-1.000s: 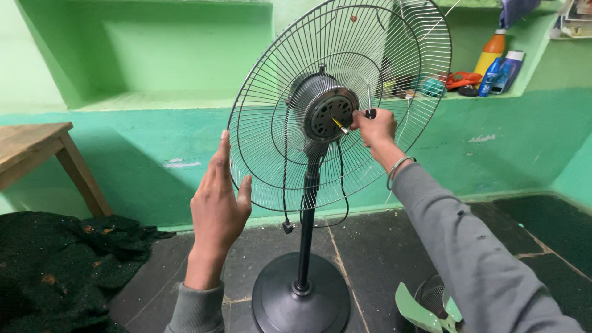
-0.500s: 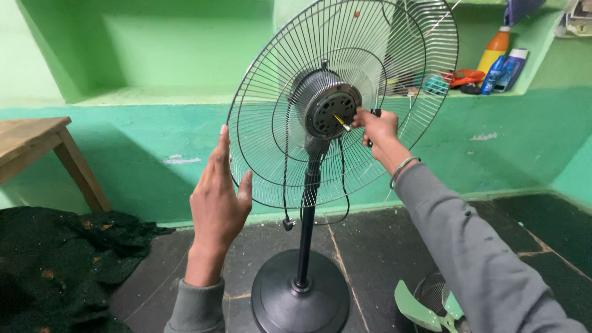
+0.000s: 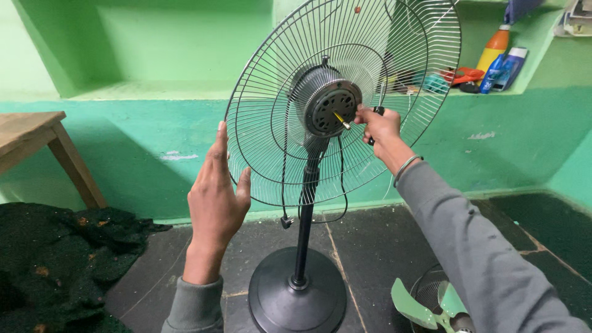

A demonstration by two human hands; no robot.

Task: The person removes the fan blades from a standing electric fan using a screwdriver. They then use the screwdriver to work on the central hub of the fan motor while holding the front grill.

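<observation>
Standing upright on a round black base (image 3: 297, 302), pedestal fan with rear wire guard (image 3: 271, 142) mounted, blade off. Motor housing (image 3: 325, 102) at guard centre; its yellow-tipped shaft (image 3: 340, 119) points out toward the viewer and lower right, long axis along that line. Right hand (image 3: 377, 126), just right of the shaft and the nearer one, has fingers clamped on a dark-handled tool (image 3: 377, 112) (tip hidden). Left hand (image 3: 216, 197), fingers together and flat, rests against the guard's left rim. Green fan blade (image 3: 425, 308) lies on the floor, lower right.
</observation>
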